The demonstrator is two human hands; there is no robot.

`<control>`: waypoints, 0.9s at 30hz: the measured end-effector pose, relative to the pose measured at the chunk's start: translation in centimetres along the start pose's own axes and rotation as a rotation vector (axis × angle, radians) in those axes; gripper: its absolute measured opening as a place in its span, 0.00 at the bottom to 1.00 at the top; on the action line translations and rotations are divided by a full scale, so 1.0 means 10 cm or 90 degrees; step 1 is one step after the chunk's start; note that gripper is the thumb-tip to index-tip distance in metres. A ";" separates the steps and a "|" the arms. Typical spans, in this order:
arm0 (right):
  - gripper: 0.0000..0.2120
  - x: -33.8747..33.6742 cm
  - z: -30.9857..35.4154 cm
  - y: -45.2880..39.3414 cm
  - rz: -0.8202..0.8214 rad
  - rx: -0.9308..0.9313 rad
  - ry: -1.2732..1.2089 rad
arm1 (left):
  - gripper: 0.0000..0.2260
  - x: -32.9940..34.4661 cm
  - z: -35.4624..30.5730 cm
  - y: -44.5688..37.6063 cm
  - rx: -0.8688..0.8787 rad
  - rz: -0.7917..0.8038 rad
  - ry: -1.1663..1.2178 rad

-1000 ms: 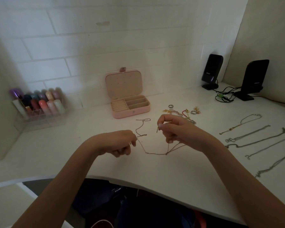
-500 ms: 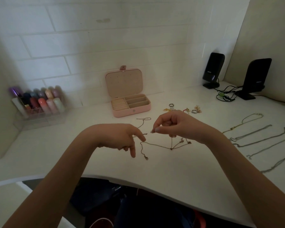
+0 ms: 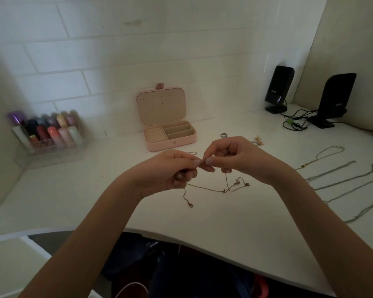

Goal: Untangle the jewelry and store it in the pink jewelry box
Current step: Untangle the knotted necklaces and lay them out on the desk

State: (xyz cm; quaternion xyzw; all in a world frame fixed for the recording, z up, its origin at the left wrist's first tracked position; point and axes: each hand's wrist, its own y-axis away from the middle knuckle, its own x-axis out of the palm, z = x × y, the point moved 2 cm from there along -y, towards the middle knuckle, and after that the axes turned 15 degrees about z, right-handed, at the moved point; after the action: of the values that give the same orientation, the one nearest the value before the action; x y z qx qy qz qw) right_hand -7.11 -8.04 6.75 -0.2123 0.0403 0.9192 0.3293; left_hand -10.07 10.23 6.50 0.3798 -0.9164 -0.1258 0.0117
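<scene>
My left hand [image 3: 172, 168] and my right hand [image 3: 235, 158] meet fingertip to fingertip above the white desk, both pinching a thin tangled chain [image 3: 205, 187]. The chain droops below my hands onto the desk, with a clasp end [image 3: 190, 204] hanging on the left and small charms [image 3: 238, 181] on the right. The pink jewelry box [image 3: 170, 134] stands open behind my hands, its lid up against the wall and its compartments showing. Several straightened chains [image 3: 340, 175] lie in rows on the right of the desk.
Small rings and gold pieces [image 3: 257, 140] lie behind my right hand. A clear organiser of coloured bottles [image 3: 50, 134] stands at the left wall. Two black speakers [image 3: 278, 89] with cables sit in the back right corner. The desk's curved front edge [image 3: 181, 237] is near my body.
My hands have come together from well apart. The chain, earlier stretched between them, now hangs slack below the joined fingertips.
</scene>
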 end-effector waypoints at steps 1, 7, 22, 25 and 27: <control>0.05 0.00 0.00 0.00 -0.001 0.001 0.001 | 0.11 -0.01 0.01 -0.01 0.004 0.006 0.009; 0.04 0.02 -0.01 0.00 -0.006 -0.006 -0.012 | 0.11 0.00 0.05 -0.03 0.009 -0.027 -0.013; 0.03 0.01 -0.01 -0.02 -0.031 -0.003 -0.047 | 0.14 -0.03 0.18 -0.06 -0.045 -0.046 0.084; 0.04 0.01 0.00 -0.03 -0.025 -0.008 -0.051 | 0.17 -0.03 0.19 -0.08 -0.051 -0.011 0.155; 0.05 0.02 0.00 -0.03 -0.023 -0.006 -0.052 | 0.19 -0.03 0.19 -0.07 -0.048 0.017 0.175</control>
State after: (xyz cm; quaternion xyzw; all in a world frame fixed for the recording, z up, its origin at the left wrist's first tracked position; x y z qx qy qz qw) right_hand -7.03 -7.69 6.71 -0.1768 0.0183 0.9211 0.3464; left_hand -9.62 10.38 4.49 0.3808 -0.9057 -0.1067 0.1526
